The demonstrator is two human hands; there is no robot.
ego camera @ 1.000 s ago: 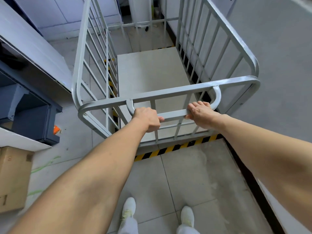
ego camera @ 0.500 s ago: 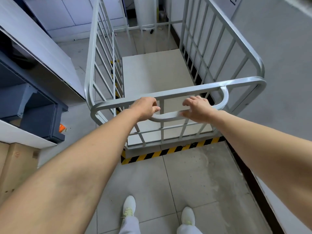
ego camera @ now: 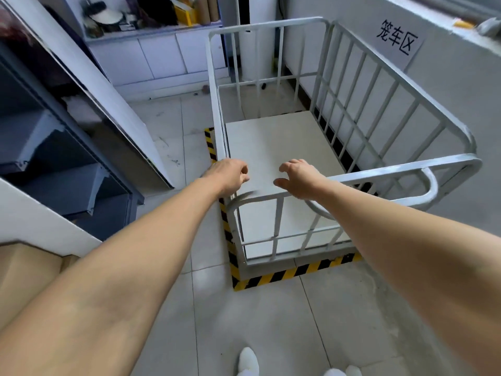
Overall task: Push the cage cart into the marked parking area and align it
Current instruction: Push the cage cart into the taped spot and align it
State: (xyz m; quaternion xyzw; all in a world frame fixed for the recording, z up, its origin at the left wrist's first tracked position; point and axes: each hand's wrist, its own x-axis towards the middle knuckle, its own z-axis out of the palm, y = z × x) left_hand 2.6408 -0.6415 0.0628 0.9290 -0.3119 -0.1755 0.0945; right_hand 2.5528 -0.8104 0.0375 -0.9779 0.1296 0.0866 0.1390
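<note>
Two white shoes (ego camera: pixel 248 360) stand on the tiled floor. Next come two bare hands, both off the rail: the left hand (ego camera: pixel 230 175) loosely curled, the right hand (ego camera: pixel 296 177) spread and empty. The one grey metal cage cart (ego camera: pixel 352 115) sits inside the yellow-black striped floor marking (ego camera: pixel 284 275), so parking looks done; what remains is probably a squareness check.

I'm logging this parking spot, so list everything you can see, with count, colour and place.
cage cart: one, light grey, inside the marked area
hazard tape: black and yellow, on the floor along the cart's near and left sides
wall sign: one, white with black characters, right wall
shelving unit: one, dark blue-grey, left
cardboard box: one, brown, lower left
shoes: two, white, bottom edge
left hand: fingers curled, off the handle
right hand: fingers open, off the handle
</note>
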